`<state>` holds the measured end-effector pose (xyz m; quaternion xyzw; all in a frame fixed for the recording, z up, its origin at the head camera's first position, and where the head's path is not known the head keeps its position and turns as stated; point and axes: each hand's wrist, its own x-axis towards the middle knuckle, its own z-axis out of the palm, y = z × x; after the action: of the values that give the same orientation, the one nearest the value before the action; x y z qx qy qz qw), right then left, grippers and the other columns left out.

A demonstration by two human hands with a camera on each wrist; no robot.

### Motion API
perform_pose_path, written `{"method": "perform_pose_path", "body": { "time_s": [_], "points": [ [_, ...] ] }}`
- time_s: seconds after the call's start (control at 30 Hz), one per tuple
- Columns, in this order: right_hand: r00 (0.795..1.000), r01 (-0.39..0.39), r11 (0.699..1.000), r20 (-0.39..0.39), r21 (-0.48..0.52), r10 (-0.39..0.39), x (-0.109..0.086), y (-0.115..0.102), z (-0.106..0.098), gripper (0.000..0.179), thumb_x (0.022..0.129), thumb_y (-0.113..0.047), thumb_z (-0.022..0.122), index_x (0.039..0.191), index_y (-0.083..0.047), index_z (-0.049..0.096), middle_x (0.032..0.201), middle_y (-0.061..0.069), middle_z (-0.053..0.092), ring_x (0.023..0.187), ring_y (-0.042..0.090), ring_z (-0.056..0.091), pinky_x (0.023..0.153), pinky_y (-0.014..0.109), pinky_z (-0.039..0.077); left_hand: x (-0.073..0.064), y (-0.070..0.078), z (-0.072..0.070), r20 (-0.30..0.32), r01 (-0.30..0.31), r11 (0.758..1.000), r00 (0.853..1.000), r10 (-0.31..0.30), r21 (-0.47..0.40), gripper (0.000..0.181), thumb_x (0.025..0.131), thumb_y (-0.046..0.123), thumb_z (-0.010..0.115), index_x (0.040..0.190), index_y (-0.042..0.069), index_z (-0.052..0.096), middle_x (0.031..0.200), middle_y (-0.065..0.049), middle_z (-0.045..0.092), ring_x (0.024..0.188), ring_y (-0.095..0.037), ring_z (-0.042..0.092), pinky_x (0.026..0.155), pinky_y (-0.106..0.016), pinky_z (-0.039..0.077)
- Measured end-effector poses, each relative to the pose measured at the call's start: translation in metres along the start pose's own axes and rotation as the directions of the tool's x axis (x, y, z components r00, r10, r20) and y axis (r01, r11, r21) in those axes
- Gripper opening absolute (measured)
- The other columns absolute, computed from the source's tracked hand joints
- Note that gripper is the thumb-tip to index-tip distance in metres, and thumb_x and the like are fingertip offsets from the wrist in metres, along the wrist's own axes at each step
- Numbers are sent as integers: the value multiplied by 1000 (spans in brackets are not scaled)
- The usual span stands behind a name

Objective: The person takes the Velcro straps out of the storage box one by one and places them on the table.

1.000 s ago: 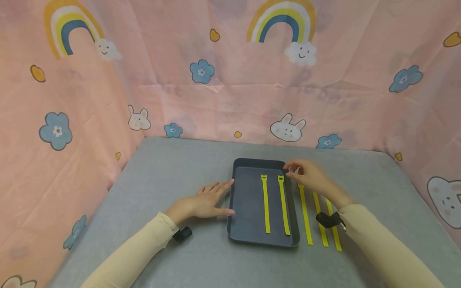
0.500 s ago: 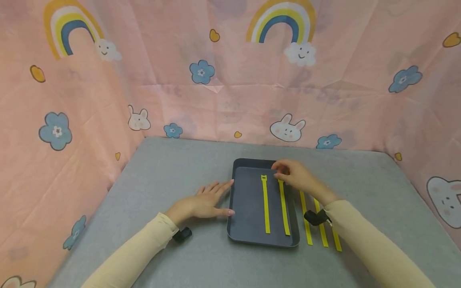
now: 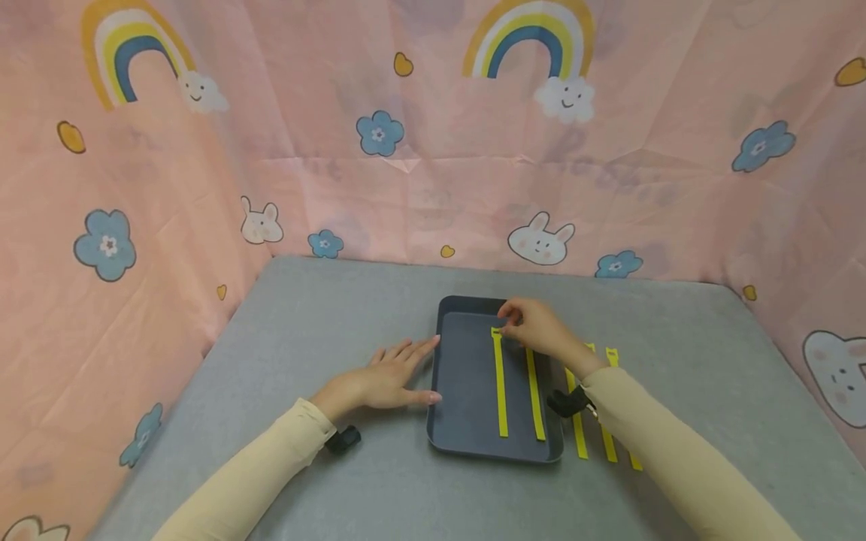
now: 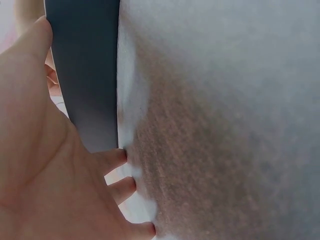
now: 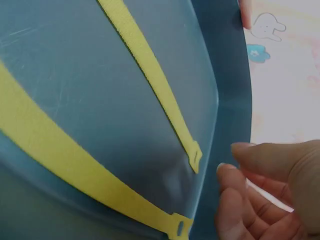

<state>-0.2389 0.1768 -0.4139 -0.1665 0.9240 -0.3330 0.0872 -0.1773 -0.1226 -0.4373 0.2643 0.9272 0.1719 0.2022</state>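
Observation:
Two yellow hook-and-loop cable ties lie lengthwise in a dark grey tray: one near the middle, another along the right side. My right hand is over the tray's far right part, its fingertips close to the slotted head of the middle tie. In the right wrist view, its thumb and bent fingers stand apart with nothing between them. My left hand is spread beside the tray, thumb on the left rim. Seen from the left wrist, its fingertips reach down at the tray's outer wall.
Right of the tray, three more yellow cable ties lie side by side on the grey table, partly hidden by my right forearm. A pink patterned cloth hangs around the back and sides.
My right hand has moved left from the tray's right edge to the head of the middle tie, uncovering the heads of ties outside. The left hand has stayed still.

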Motion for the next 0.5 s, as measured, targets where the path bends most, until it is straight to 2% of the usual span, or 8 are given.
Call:
{"method": "perform_pose_path", "body": {
  "time_s": [0.2,0.3,0.5],
  "points": [
    [997,-71,997,39,0,71,5,-1,5,24,91,-5,66,114,2,62,80,11,62,57,16,58,55,28,51,0,-1,0,10,5,1000,1000,-5,-3,95,89,74,49,158,39,-7,169,-1,12,157,-31,8,121,-66,7],
    [992,-116,993,48,-2,116,8,0,7,25,90,-7,69,113,0,62,77,10,63,56,15,57,55,28,50,0,0,0,8,1,1000,1000,-1,0,96,89,73,49,158,39,-8,169,-1,11,157,-31,8,121,-66,7],
    [987,-156,988,42,-13,157,10,-1,10,28,89,-11,73,112,0,63,78,9,63,57,16,58,55,28,50,0,0,0,2,-2,1000,1000,2,1,96,89,73,49,159,38,-7,169,-2,13,157,-32,8,120,-66,8]
  ]
}}
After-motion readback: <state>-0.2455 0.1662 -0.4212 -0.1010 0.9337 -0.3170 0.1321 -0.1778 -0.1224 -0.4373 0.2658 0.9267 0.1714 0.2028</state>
